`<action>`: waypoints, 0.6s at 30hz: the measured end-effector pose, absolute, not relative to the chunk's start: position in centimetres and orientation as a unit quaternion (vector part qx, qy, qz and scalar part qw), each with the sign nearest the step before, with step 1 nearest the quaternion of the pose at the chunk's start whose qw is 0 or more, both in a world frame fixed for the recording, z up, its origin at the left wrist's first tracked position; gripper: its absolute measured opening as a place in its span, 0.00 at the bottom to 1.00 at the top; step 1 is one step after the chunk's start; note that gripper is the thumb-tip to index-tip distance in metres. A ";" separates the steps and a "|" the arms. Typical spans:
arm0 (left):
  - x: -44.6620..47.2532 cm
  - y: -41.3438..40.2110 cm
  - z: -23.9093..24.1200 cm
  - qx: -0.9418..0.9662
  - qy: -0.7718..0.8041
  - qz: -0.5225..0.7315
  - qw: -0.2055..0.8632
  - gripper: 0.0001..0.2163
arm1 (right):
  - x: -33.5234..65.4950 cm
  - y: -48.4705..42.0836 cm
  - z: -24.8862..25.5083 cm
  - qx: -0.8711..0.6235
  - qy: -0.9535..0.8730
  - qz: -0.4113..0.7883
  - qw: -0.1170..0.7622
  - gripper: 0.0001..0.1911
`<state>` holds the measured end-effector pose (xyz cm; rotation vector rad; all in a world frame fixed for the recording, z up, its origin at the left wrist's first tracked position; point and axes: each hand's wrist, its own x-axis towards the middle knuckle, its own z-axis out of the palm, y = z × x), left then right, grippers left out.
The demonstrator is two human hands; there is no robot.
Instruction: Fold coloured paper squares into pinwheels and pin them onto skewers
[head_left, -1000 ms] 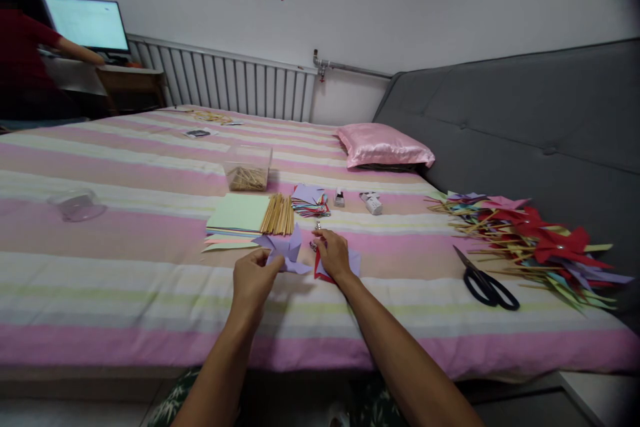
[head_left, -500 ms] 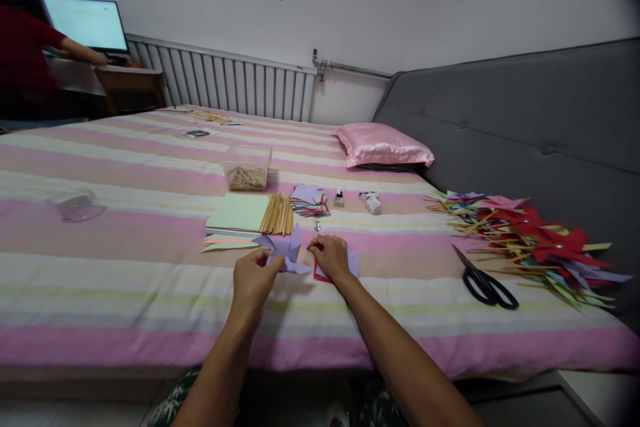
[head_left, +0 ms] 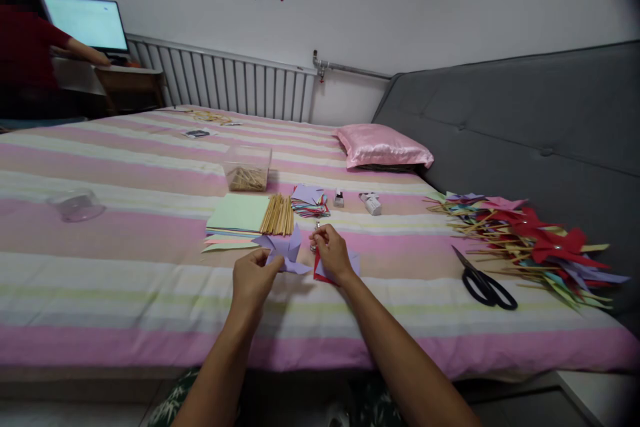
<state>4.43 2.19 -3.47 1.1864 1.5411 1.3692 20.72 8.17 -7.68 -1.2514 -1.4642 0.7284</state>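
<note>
My left hand (head_left: 255, 273) pinches a folded purple paper pinwheel (head_left: 286, 247) between thumb and fingers, just above the bedspread. My right hand (head_left: 331, 252) is closed, its fingertips together beside a few small shiny metal pieces (head_left: 317, 225). Something small and shiny shows at the fingertips, too small to name. Under that hand lie purple and red paper squares (head_left: 354, 261), partly covered by it. To the left of the pinwheel are a stack of pale green paper (head_left: 239, 212) and a row of wooden sticks (head_left: 277, 215).
Scissors (head_left: 484, 285) and a heap of finished pinwheels (head_left: 557, 247) lie to the right. Behind the paper stands a clear box of sticks (head_left: 249, 177). Folded paper pieces (head_left: 309, 197) and a pink pillow (head_left: 384, 145) are farther back. A person (head_left: 30, 47) sits at a monitor.
My right hand has shifted slightly up and away from me, its fingertips now at the small metal pieces. My left hand and the pinwheel have stayed in place.
</note>
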 end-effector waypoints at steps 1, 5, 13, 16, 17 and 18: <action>4.4 2.2 -3.5 0.464 0.601 0.534 0.371 0.06 | 20.6 8.0 -7.4 -0.513 -0.602 0.323 0.520 0.07; 4.3 2.3 -3.7 0.469 0.599 0.535 0.367 0.05 | 20.6 7.4 -6.7 -0.495 -0.579 0.380 0.524 0.11; 3.9 2.3 -3.9 0.470 0.602 0.536 0.360 0.05 | 20.5 5.9 -7.4 -0.552 -0.593 0.388 0.440 0.13; 3.3 2.5 -4.1 0.471 0.614 0.533 0.341 0.06 | 19.8 5.1 -7.4 -0.578 -0.629 0.347 0.386 0.12; 3.1 2.6 -4.2 0.473 0.618 0.533 0.332 0.06 | 19.6 4.8 -7.3 -0.584 -0.643 0.329 0.371 0.13; 2.9 2.7 -4.3 0.474 0.621 0.535 0.323 0.07 | 19.4 4.5 -7.1 -0.588 -0.655 0.312 0.358 0.14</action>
